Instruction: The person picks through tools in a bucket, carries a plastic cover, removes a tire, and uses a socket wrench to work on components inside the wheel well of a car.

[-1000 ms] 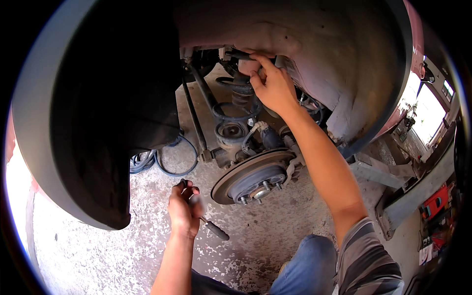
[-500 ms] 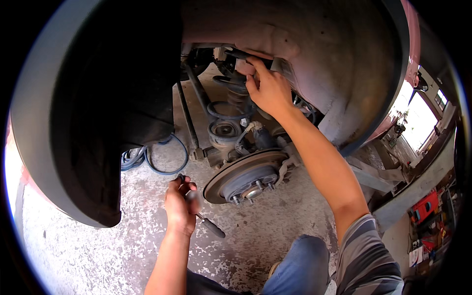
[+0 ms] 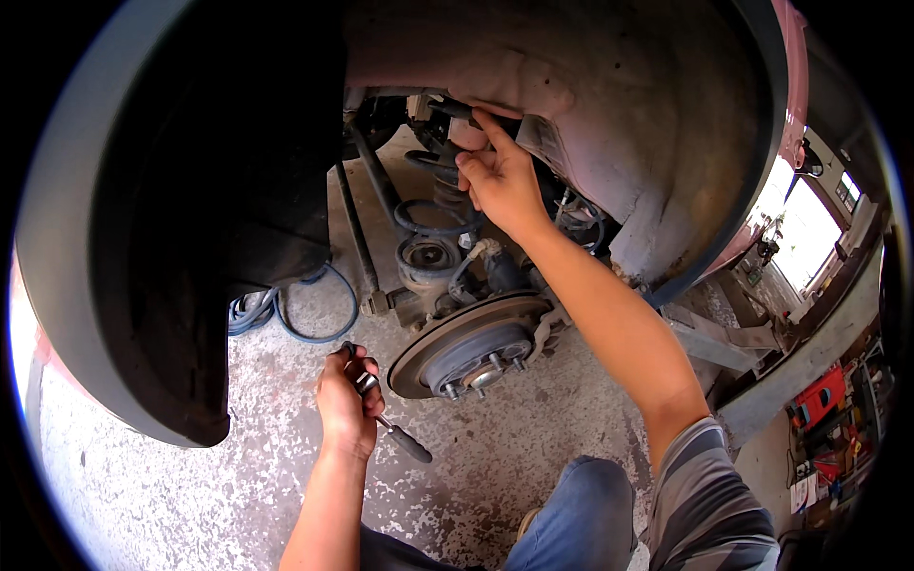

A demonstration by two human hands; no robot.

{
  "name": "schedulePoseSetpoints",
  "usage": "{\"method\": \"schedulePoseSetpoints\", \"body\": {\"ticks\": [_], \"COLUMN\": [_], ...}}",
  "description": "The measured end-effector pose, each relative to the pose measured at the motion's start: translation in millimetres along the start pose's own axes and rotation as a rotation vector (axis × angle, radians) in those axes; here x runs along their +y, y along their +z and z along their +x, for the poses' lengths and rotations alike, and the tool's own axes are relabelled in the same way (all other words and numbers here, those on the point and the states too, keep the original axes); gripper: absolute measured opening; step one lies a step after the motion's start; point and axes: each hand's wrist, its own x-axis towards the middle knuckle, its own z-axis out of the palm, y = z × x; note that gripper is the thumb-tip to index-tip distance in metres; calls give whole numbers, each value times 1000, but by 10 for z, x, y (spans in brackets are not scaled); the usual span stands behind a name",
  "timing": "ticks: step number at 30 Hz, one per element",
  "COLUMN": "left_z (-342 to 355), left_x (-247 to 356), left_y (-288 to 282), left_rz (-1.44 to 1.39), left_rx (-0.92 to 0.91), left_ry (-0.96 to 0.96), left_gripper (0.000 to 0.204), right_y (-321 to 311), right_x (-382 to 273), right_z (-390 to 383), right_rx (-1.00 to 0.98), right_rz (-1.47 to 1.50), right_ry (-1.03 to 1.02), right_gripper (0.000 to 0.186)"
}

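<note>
My left hand (image 3: 345, 395) is closed around a ratchet wrench (image 3: 409, 443), low in front of the brake disc. Its dark grip sticks out below the palm, and bright metal shows between the fingers. A small black piece (image 3: 349, 348) pokes out at the fingertips. Up inside the wheel arch, my right hand (image 3: 507, 187) has its index finger stretched upward, close to a dark part (image 3: 451, 108) above the coil spring (image 3: 433, 231); contact is unclear. I see nothing held in it. Below it, the bare brake disc (image 3: 409, 366) shows its wheel studs.
A dark wheel arch liner (image 3: 181, 238) hangs at the left. Coiled blue hose (image 3: 319, 339) lies on the worn, speckled floor (image 3: 267, 476). A metal lift arm (image 3: 709, 341) stands at the right, with a red case (image 3: 821, 398) among tools beyond it.
My right hand has come slightly down and left, its index finger still extended and its thumb closer in. The blurred metal in my left hand is now sharp.
</note>
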Motion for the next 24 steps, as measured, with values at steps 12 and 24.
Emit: {"method": "schedulePoseSetpoints", "body": {"ticks": [12,24], "left_z": [-7,-34], "left_x": [18,38], "left_y": [-12,-33], "left_rz": [-57,-79], "left_rx": [-48,-122], "left_ry": [-23,-4], "left_gripper": [23,26], "right_y": [-78,-478], "right_x": [-218,-248], "right_z": [99,144], "right_rx": [-75,-208], "right_rz": [-607,-1381], "right_ry": [-106,-347], "right_gripper": [44,45]}}
